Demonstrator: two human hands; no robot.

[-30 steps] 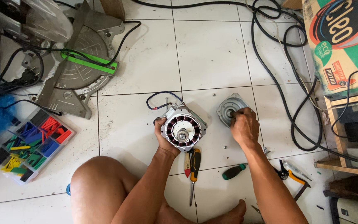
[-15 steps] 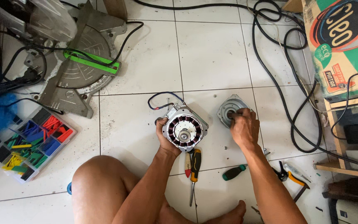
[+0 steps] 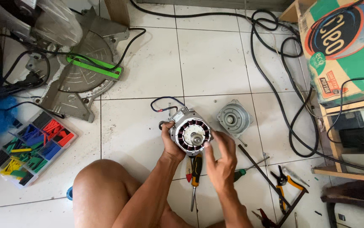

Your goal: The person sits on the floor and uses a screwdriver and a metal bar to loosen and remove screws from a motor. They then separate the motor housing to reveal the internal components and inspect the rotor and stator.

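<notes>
An electric motor with its stator coils and shaft showing stands on the white tiled floor, blue and red wires curling off its far side. My left hand grips the motor's left side. My right hand hovers at the motor's lower right, fingers apart, fingertips by its rim, holding nothing that I can see. The motor's grey round end cover lies on the floor just to the right, apart from both hands.
Screwdrivers lie below the motor, a green-handled one and pliers to the right. A divided parts box sits left, a miter saw upper left, black cables and a cardboard box right. My bare knee is below.
My right hand has left the end cover on the floor and moved left to the motor. The left hand has kept its grip on the motor.
</notes>
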